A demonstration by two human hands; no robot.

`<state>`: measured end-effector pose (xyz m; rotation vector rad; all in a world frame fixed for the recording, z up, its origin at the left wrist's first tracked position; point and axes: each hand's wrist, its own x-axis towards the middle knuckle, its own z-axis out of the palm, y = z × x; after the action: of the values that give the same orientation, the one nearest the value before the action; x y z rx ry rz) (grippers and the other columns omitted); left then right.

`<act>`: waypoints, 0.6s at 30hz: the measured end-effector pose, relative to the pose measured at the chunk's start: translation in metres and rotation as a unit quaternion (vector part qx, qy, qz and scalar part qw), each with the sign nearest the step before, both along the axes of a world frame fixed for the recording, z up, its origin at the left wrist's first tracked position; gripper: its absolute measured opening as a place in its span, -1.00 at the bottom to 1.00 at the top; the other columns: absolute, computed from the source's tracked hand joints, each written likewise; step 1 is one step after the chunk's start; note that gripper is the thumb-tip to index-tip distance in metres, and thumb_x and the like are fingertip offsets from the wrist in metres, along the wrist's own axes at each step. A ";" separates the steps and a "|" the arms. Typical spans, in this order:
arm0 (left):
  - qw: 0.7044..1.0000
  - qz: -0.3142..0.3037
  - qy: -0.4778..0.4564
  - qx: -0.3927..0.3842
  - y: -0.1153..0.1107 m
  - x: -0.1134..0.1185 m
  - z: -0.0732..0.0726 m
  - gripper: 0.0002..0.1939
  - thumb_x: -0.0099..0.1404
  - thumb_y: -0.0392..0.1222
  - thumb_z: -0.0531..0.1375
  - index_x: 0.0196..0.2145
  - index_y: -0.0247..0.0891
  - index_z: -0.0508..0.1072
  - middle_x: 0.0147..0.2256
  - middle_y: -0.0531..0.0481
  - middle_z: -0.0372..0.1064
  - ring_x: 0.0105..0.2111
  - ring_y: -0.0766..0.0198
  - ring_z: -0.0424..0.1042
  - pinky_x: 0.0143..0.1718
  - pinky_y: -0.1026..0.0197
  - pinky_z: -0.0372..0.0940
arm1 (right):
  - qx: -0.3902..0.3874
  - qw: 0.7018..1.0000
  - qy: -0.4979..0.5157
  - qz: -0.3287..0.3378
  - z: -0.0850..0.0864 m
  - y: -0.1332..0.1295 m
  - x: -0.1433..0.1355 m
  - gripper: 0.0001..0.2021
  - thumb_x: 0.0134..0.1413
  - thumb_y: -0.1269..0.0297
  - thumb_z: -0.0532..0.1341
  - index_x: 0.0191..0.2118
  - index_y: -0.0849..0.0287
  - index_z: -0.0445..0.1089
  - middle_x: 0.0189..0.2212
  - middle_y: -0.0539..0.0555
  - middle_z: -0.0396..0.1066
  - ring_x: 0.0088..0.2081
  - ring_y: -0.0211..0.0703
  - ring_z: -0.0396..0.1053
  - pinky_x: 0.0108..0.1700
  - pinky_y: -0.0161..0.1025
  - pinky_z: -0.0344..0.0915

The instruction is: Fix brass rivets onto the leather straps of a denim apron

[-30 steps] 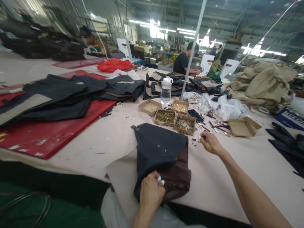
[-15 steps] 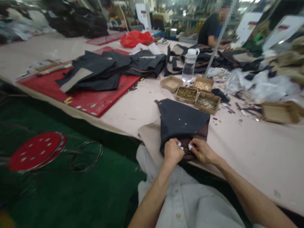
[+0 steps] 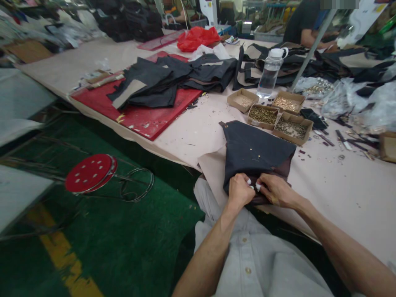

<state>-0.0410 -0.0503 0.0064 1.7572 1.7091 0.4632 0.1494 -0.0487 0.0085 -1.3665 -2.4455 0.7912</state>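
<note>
A dark fabric piece [image 3: 256, 144] with a brown underside lies at the table's front edge, a few small brass-coloured dots on its face. My left hand [image 3: 241, 192] is closed at its near edge, fingers curled and pinching the cloth. Facing it, a short gap to the right, my right hand [image 3: 275, 189] is closed on the same edge. White wraps cover some fingertips of both hands. Any small part between the fingers is too small to make out. Beneath the dark piece, a beige cloth [image 3: 213, 165] hangs over the edge.
Cardboard boxes of small metal parts [image 3: 262, 116] stand beyond the fabric, beside a clear water bottle [image 3: 270, 74]. Dark cut pieces [image 3: 148, 82] lie on a red board [image 3: 154, 128]. A red stool [image 3: 89, 173] stands at left. A co-worker's arm [image 3: 312, 39] shows at the back.
The view has swung left and down, so the table and objects appear shifted right. Both hands stay at the fabric's near edge, now slightly closer together.
</note>
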 end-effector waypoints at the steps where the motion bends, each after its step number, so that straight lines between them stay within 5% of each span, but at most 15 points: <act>1: 1.000 -0.002 -0.005 0.003 0.000 -0.001 0.000 -0.75 0.02 -0.40 0.20 -0.32 -0.23 0.55 -0.37 -0.08 0.58 -0.35 0.17 0.55 -0.35 0.26 0.29 | 0.000 1.000 0.001 0.007 -0.001 0.002 -0.002 -0.89 0.22 0.40 0.10 -0.19 0.16 0.36 -0.29 0.06 0.41 -0.25 -0.13 0.35 -0.19 -0.25 0.15; 18: 0.997 0.030 -0.074 0.021 0.019 -0.014 -0.006 -0.79 0.03 -0.46 0.14 -0.42 -0.22 0.49 -0.52 0.05 0.46 -0.49 0.30 0.43 -0.40 0.30 0.15 | 0.000 1.000 0.008 -0.002 0.002 0.018 -0.016 -0.82 0.03 0.41 0.20 -0.20 0.15 0.44 -0.29 0.03 0.50 -0.24 -0.15 0.40 -0.16 -0.30 0.20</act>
<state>-0.0550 -0.0312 0.0005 1.6614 1.6607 0.6440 0.1336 -0.0302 0.0106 -1.3587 -2.4305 0.7980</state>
